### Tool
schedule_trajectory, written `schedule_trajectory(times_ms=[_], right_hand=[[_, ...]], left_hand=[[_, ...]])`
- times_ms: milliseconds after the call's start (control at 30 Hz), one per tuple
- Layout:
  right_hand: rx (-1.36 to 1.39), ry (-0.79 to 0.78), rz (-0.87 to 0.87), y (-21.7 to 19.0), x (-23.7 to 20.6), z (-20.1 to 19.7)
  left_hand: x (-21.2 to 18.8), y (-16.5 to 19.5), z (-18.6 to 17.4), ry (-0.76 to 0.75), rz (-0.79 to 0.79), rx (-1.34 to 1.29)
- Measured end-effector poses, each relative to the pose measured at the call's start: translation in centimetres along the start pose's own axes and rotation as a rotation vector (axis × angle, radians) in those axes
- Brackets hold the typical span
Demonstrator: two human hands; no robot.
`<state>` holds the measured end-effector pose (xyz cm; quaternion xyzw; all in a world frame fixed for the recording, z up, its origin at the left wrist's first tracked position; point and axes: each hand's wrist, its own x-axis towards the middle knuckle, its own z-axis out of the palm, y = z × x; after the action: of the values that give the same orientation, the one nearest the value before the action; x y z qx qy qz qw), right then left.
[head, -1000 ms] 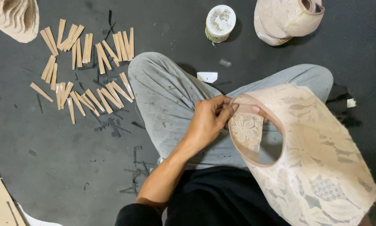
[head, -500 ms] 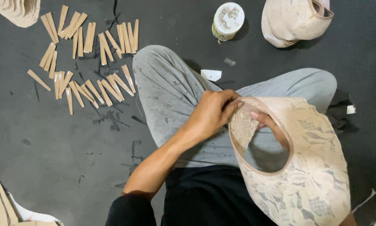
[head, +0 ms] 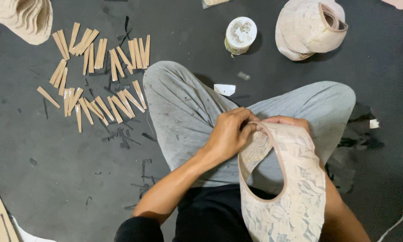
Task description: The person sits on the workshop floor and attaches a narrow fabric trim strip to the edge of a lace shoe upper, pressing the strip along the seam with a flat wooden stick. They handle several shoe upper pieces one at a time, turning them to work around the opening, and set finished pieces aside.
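A person sits cross-legged on the dark floor (head: 53,179). Both hands meet over the lap at the top edge of a cream lace piece (head: 295,192) with a smooth trimmed rim. The left hand (head: 230,134) has its grip pinched tight on that rim. The right hand (head: 284,122) is mostly hidden behind the lace, so its grip cannot be told. Many small tan strips (head: 96,76) lie spread on the floor to the left. A white round tub (head: 240,33) and a stack of cream hats (head: 309,29) sit farther off.
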<state>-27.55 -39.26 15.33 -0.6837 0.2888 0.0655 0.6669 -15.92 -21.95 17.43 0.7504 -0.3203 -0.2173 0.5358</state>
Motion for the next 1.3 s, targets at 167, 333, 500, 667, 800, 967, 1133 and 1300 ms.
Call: schedule_trajectory(times_ms=[167, 333, 500, 667, 800, 967, 1133, 1300], right_hand=[[0.242, -0.105, -0.076, 1.2, -0.1, -0.7], [0.222, -0.017, -0.193, 0.7, -0.3, 0.4], [0.219, 0.018, -0.347, -2.2, -0.7, 0.0], [0.246, 0.115, -0.395, -4.1, -1.7, -2.0], [0.284, 0.172, -0.423, -4.9, -0.8, -2.9], [0.288, 0.157, -0.444, -5.7, 0.0, -2.7], [0.261, 0.149, -0.452, -6.1, -0.9, -1.4], [0.194, 0.192, -0.467, -6.3, -2.4, -1.1]], left_hand=[[0.0, -0.6, 0.5, 0.024, 0.074, 0.148], [1.6, -0.8, 0.5, 0.019, 0.081, 0.134], [3.6, -2.0, -2.0, -0.257, -0.107, 0.185], [5.2, -1.7, -4.0, -0.120, -0.292, -0.602], [2.4, 0.8, -3.4, 0.010, 0.010, -0.481], [-0.3, 1.7, -1.5, 0.161, 0.029, -0.299], [0.9, 1.2, -0.8, 0.151, -0.077, -0.860], [-0.7, 3.8, -0.6, 0.232, 0.029, -0.483]])
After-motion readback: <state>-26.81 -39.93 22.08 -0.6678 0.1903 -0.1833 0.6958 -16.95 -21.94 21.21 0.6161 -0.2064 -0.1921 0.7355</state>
